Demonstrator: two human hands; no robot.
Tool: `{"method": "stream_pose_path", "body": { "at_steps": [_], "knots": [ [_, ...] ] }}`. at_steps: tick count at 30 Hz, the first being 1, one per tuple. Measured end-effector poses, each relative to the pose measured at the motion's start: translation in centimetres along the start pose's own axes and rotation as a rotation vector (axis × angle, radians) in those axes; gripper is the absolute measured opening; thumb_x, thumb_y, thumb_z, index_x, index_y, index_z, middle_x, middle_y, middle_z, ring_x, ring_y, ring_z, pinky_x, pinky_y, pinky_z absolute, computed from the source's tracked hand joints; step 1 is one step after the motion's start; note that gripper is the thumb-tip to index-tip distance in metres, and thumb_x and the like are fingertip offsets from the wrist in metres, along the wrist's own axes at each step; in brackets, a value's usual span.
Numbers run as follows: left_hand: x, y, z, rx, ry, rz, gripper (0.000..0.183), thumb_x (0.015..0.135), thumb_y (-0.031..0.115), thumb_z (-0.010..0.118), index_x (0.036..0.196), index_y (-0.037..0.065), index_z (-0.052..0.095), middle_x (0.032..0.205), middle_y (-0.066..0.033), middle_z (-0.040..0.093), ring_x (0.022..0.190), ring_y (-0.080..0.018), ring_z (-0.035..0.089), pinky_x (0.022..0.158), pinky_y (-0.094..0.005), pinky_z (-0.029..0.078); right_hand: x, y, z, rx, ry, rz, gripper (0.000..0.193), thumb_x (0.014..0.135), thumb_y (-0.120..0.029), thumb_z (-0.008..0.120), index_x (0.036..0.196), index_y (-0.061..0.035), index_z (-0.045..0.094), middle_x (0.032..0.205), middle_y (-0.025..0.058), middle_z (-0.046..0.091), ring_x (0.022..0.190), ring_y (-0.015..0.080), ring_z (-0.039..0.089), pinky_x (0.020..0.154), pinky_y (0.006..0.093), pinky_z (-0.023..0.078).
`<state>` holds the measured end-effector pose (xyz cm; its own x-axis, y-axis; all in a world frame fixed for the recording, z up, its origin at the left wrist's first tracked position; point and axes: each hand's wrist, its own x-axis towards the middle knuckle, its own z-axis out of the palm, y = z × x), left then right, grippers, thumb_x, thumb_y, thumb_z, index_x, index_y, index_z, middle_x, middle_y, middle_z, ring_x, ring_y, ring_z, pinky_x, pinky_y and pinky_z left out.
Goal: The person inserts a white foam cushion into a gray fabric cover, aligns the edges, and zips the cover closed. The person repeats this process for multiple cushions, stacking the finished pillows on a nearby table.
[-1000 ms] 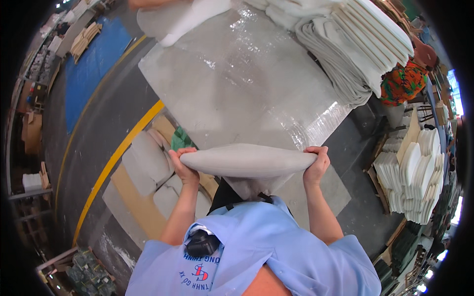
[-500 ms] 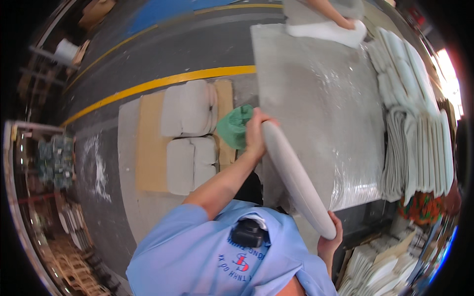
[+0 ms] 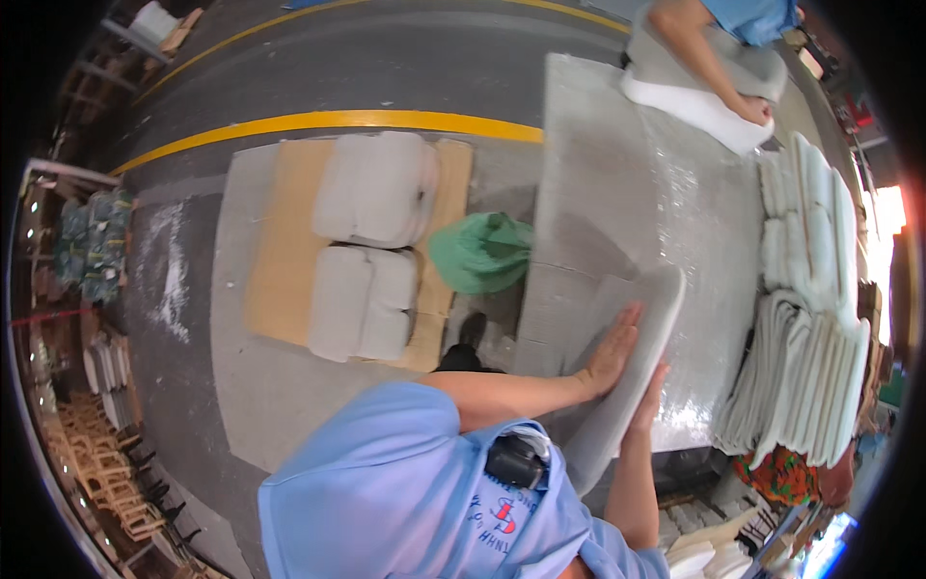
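A light grey padded cushion [image 3: 661, 299] stands on edge, tilted, between my two hands above the near edge of the plastic-covered table [image 3: 588, 125]. My left hand [image 3: 612, 353] lies flat against its left face, fingers stretched out. Against the opposite side presses my right hand [image 3: 650, 398], its fingers partly hidden by the cushion. The lower end of the cushion reaches down to my chest. Left of the table rests a crumpled green bag [image 3: 482, 253].
Two stacks of grey cushions [image 3: 371, 188] lie on a cardboard sheet [image 3: 280, 251] on the floor at left. Folded white padding sheets [image 3: 805, 367] are piled along the table's right side. Across the table, another person's arm [image 3: 709, 63] rests on a white pad [image 3: 685, 111].
The cushion has swung more upright and toward the table. My left hand has gone from its far end to its flat face; my right hand has moved up its side. My view has shifted.
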<state>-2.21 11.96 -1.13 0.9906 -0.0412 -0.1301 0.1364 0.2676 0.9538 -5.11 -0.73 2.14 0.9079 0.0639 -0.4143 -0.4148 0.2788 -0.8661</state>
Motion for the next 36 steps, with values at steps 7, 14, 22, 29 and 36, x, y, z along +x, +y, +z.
{"method": "stream_pose_path", "body": {
  "at_steps": [7, 14, 22, 29, 36],
  "knots": [
    [-0.1, -1.5, -0.2, 0.039, 0.049, 0.037, 0.076, 0.115, 0.053, 0.023, 0.168, -0.001, 0.019, 0.176, -0.019, 0.018, 0.164, -0.0305, 0.014, 0.132, -0.0378, 0.009, 2.0, 4.7, -2.7, 0.353, 0.06, 0.212, 0.08, 0.108, -0.068, 0.041, 0.158, -0.0063, 0.046, 0.15, 0.0116, 0.058, 0.136, 0.0263, 0.056, 0.118, 0.0385, 0.043],
    [0.4, -5.1, 0.7, 0.157, 0.06, 0.12, 0.073, 0.115, 0.05, 0.025, 0.167, -0.001, 0.021, 0.174, -0.0222, 0.024, 0.161, -0.0336, 0.024, 0.131, -0.0384, 0.017, 5.3, 10.3, -6.8, 0.374, -0.088, 0.09, 0.074, 0.11, -0.064, 0.041, 0.155, -0.0064, 0.049, 0.143, 0.0093, 0.062, 0.127, 0.0239, 0.061, 0.111, 0.0374, 0.049],
    [-1.5, -3.3, 1.8, 0.379, 0.214, -0.04, 0.065, 0.115, 0.043, 0.033, 0.166, 0.002, 0.03, 0.172, -0.0213, 0.029, 0.162, -0.0312, 0.023, 0.131, -0.0372, 0.017, 2.4, -5.7, -2.9, -0.099, -0.091, 0.008, 0.079, 0.107, -0.053, 0.056, 0.162, -0.0013, 0.032, 0.149, 0.0154, 0.056, 0.137, 0.0266, 0.054, 0.113, 0.0397, 0.045],
    [-11.4, -0.8, 2.5, 0.033, 0.009, -0.332, 0.069, 0.112, 0.048, 0.045, 0.166, 0.007, 0.032, 0.17, -0.0165, 0.037, 0.157, -0.0281, 0.033, 0.129, -0.041, 0.024, 0.4, -10.2, -3.0, -0.531, -0.247, -0.077, 0.076, 0.082, -0.004, 0.072, 0.151, 0.004, 0.041, 0.128, 0.0176, 0.064, 0.111, 0.0275, 0.066, 0.096, 0.0385, 0.055],
    [-25.6, 9.5, -8.5, -0.805, 0.031, -0.295, 0.091, 0.103, 0.074, 0.046, 0.166, 0.011, 0.028, 0.162, -0.0237, 0.045, 0.142, -0.0417, 0.053, 0.115, -0.0585, 0.044, -8.1, -10.7, 4.2, -0.74, -0.713, -0.368, 0.087, 0.074, 0.0, 0.069, 0.157, -0.0062, 0.045, 0.131, 0.0168, 0.069, 0.116, 0.0281, 0.069, 0.099, 0.0379, 0.056]
  ]
}}
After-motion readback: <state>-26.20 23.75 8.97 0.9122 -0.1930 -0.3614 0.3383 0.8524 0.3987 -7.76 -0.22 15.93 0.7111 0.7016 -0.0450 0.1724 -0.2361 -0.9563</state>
